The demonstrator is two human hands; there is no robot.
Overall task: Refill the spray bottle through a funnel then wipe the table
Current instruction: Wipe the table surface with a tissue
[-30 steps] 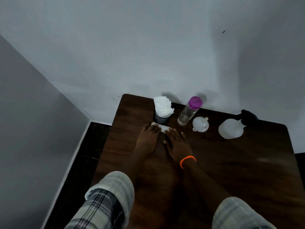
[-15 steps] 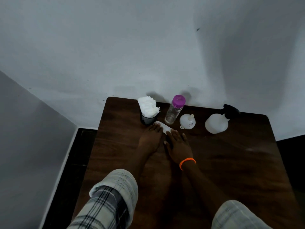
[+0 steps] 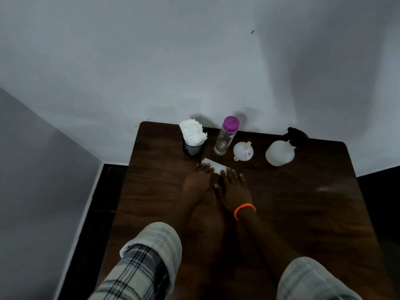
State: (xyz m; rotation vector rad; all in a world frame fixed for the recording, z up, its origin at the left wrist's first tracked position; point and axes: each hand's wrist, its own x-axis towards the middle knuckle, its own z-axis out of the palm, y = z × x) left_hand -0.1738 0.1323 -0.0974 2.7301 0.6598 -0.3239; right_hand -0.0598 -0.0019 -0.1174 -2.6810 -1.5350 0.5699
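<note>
Head view: two hands lie flat on a folded white tissue [image 3: 213, 166] on the dark wooden table [image 3: 303, 202].

The left hand [image 3: 198, 180] and right hand [image 3: 232, 187], fingers straight, press the tissue just in front of the tissue holder [image 3: 193, 146]. Right of the holder stand the purple-capped bottle [image 3: 226, 136], the white funnel [image 3: 243, 151], then the spray bottle [image 3: 281, 151], well apart from the hands.

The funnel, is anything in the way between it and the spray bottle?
No, nothing visible. The funnel lies beside the spray bottle, with only bare table between them. The purple-capped bottle stands on the funnel's other side. Both hands press a white tissue.
</note>
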